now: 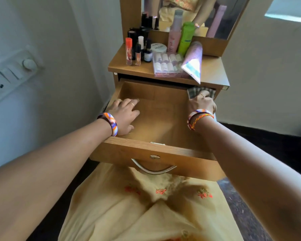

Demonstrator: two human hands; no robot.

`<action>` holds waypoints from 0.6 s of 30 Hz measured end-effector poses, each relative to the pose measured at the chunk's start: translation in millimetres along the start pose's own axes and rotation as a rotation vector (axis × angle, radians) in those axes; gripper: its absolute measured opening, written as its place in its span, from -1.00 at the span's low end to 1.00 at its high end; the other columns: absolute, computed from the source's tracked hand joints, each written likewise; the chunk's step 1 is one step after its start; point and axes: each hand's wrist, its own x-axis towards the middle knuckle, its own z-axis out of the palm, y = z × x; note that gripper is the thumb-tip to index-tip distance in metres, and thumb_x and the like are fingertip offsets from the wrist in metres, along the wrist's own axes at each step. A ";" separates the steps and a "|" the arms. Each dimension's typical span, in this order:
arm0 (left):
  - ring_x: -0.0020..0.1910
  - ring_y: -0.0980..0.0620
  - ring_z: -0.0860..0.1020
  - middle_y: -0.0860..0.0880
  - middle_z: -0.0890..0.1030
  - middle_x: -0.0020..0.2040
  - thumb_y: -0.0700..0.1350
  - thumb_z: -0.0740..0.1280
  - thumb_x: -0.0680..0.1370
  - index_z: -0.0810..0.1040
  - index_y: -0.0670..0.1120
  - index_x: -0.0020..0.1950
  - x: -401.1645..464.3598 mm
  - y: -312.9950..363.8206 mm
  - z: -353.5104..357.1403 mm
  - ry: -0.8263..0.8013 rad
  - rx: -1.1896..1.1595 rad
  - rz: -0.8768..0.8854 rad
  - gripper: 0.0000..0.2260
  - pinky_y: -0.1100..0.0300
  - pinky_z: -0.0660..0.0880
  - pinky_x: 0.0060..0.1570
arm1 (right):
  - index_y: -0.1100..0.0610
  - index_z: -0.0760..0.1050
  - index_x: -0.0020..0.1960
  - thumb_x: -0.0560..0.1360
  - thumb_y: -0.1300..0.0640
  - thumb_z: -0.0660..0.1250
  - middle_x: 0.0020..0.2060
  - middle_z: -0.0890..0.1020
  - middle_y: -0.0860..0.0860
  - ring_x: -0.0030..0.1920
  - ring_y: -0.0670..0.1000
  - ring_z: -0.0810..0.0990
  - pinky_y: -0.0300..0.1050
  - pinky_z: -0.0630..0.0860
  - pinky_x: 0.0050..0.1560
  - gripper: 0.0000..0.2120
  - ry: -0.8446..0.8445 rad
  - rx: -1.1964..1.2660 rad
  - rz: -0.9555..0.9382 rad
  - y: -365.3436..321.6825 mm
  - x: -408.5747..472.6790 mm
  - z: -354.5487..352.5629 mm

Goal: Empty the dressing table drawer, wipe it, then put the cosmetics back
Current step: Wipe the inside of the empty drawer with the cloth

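Note:
The wooden drawer (163, 119) is pulled out and holds no cosmetics. My left hand (124, 115) lies flat, fingers spread, on the drawer floor at its left side. My right hand (201, 104) presses a checked grey cloth (193, 92) into the drawer's far right corner. On the dressing table top (129, 67) stand the cosmetics: several small bottles (137, 49), a white jar (158, 47), a pink bottle (173, 40), a green bottle (185, 39), a clear box of small tubes (167, 64) and a lilac tube (194, 61) lying on its side.
A mirror (198, 13) rises behind the table top. White walls close in on both sides, with a switch panel (12, 72) on the left wall. The drawer front with its metal handle (153, 168) hangs over my lap in a yellow dress.

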 end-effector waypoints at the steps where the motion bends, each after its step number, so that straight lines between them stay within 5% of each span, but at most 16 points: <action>1: 0.52 -0.11 0.02 -0.11 -0.02 0.56 0.02 0.24 0.54 0.32 -0.04 0.41 0.0 1.0 -0.9 -0.005 0.018 0.016 -0.55 -0.04 0.05 0.45 | 0.22 0.36 0.36 0.58 0.21 0.17 0.35 0.43 0.11 0.36 0.11 0.40 -0.12 0.44 0.09 -0.64 0.040 -0.022 -0.007 -0.3 -6.4 -5.4; 3: 0.52 -0.11 0.03 -0.11 0.00 0.55 0.03 0.24 0.54 0.33 -0.03 0.40 -0.5 1.6 -1.9 -0.023 0.029 0.019 -0.56 -0.04 0.05 0.46 | 0.21 0.38 0.35 0.55 0.20 0.24 0.34 0.43 0.09 0.35 0.10 0.41 -0.15 0.42 0.01 -0.63 0.103 -0.050 -0.037 0.0 -13.3 -13.7; 7: 0.52 -0.12 0.05 -0.10 0.04 0.55 0.06 0.24 0.54 0.36 -0.02 0.40 -1.1 0.5 -1.5 -0.065 0.023 -0.022 -0.56 -0.05 0.05 0.46 | 0.18 0.36 0.38 0.56 0.14 0.20 0.37 0.40 0.02 0.38 0.11 0.39 -0.03 0.45 0.27 -0.61 0.010 -0.073 -0.097 -12.0 -15.1 -11.9; 12: 0.52 -0.11 0.07 -0.08 0.08 0.55 0.06 0.23 0.55 0.38 0.00 0.39 -2.7 -0.8 0.2 -0.065 -0.003 -0.043 -0.58 -0.06 0.04 0.47 | 0.14 0.52 0.19 0.48 0.18 0.28 0.14 0.56 0.06 0.14 0.12 0.57 -0.12 0.45 -0.15 -0.72 0.096 -0.119 -0.035 -34.4 -21.8 2.0; 18: 0.51 -0.11 0.11 -0.10 0.15 0.53 0.01 0.24 0.55 0.42 -0.02 0.36 -3.7 -5.1 3.2 0.008 -0.084 -0.120 -0.62 -0.07 0.05 0.46 | 0.14 0.49 0.13 0.51 0.17 0.23 -0.15 0.49 0.01 0.09 0.13 0.54 -0.08 0.45 0.05 -0.79 -0.010 -0.010 -0.108 -29.5 -27.2 3.7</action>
